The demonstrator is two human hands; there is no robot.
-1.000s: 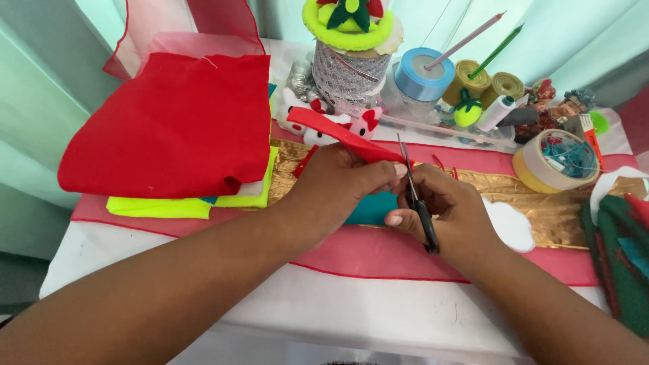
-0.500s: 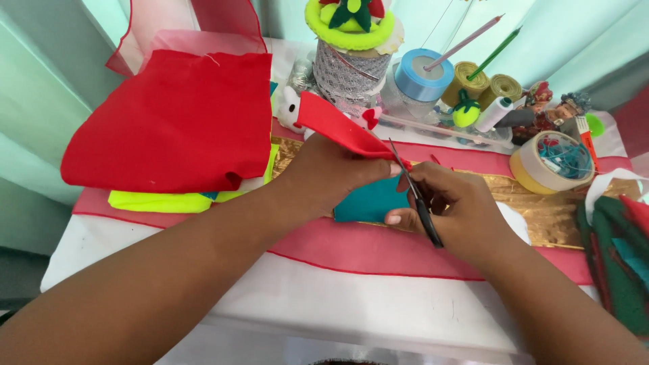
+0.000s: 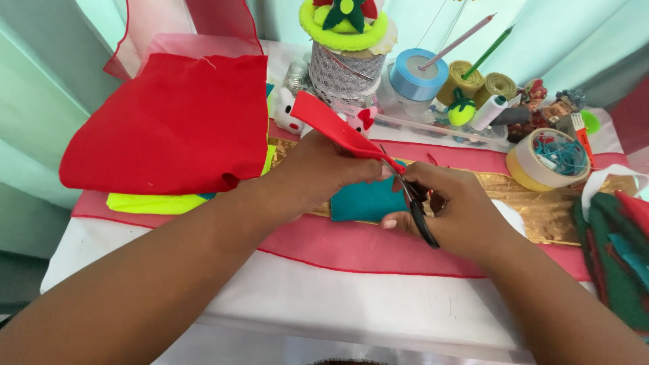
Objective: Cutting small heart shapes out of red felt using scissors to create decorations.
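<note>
Pinching red felt strip (image 3: 334, 128) in left hand (image 3: 324, 172); right hand (image 3: 449, 213) clasps black scissors (image 3: 414, 206).

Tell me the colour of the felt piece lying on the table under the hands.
Teal felt piece, seen in the head view, partly hidden by the left hand and right hand.

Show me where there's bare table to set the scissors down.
Free: the white strip along the near edge, below the pink band. Crowded: the back row of spools, the tape roll at right, red felt at left.
</note>
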